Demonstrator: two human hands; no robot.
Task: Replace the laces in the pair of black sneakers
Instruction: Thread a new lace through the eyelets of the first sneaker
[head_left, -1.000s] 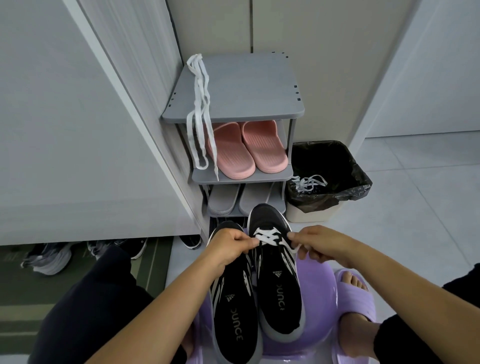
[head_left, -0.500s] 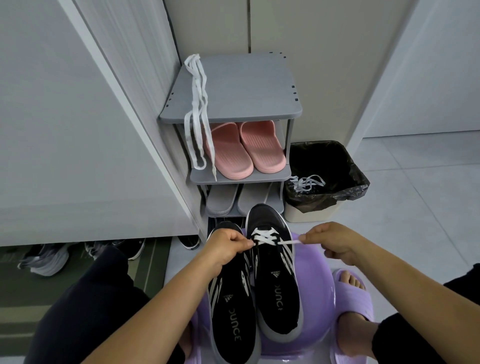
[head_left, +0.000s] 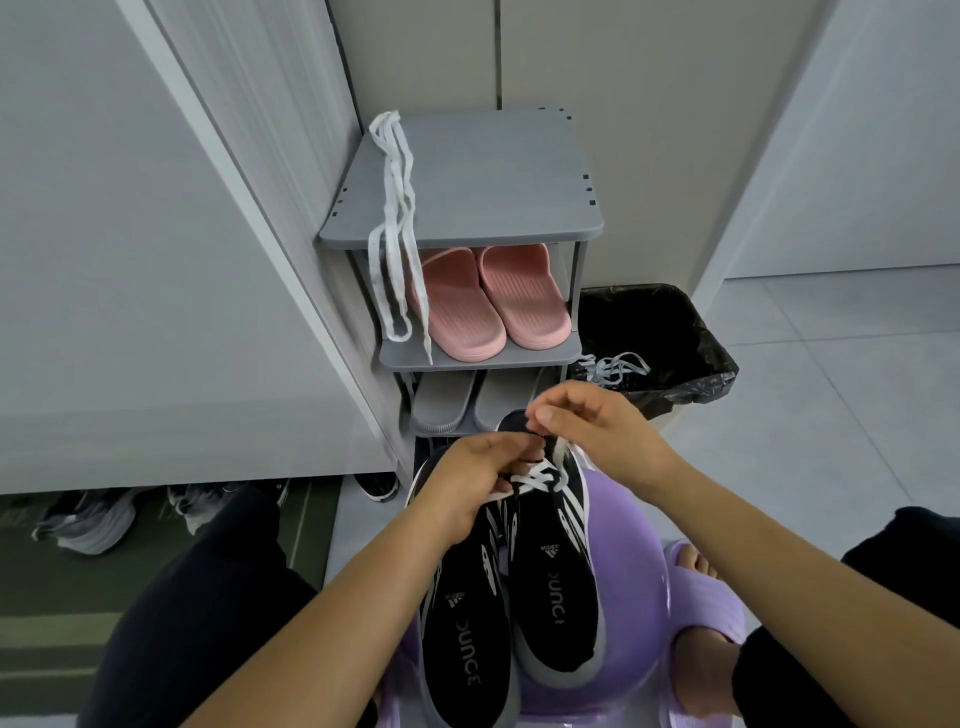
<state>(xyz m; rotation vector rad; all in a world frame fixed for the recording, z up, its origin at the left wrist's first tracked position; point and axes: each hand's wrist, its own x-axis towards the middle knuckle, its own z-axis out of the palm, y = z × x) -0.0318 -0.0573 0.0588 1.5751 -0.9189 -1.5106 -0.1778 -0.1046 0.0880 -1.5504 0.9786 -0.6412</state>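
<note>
Low and central in the view, both hands meet over the far end of a black sneaker. The left hand (head_left: 475, 480) has its fingers curled in at the eyelets, pinching the white lace (head_left: 540, 477) where it crosses the shoe. This probably keeps the threaded rows from slackening. The right hand (head_left: 597, 434) sits just beyond it, thumb and forefinger closed on the lace. It is raised slightly above the shoe, as if drawing the lace through. How much loose lace remains is hidden by the hands.

Only a few white crossings show on this right sneaker (head_left: 561, 597), so its lacing looks partly done. Touching it on the left lies the left sneaker (head_left: 467, 629); no lace shows on the part in view. Both rest heel-near, toe-far on a purple plastic stool (head_left: 636, 566) between the person's knees, which brings them within easy reach.

Farther away stands a grey shoe rack (head_left: 493, 182). A spare white lace (head_left: 395, 234) is draped over its top left edge, likely waiting for the second shoe. Pink slippers (head_left: 485, 304) sit on the shelf below, grey slippers (head_left: 447, 402) under those. To the right, a bin with a black liner (head_left: 670, 332) has pale old laces (head_left: 615, 368) on its near rim.
</note>
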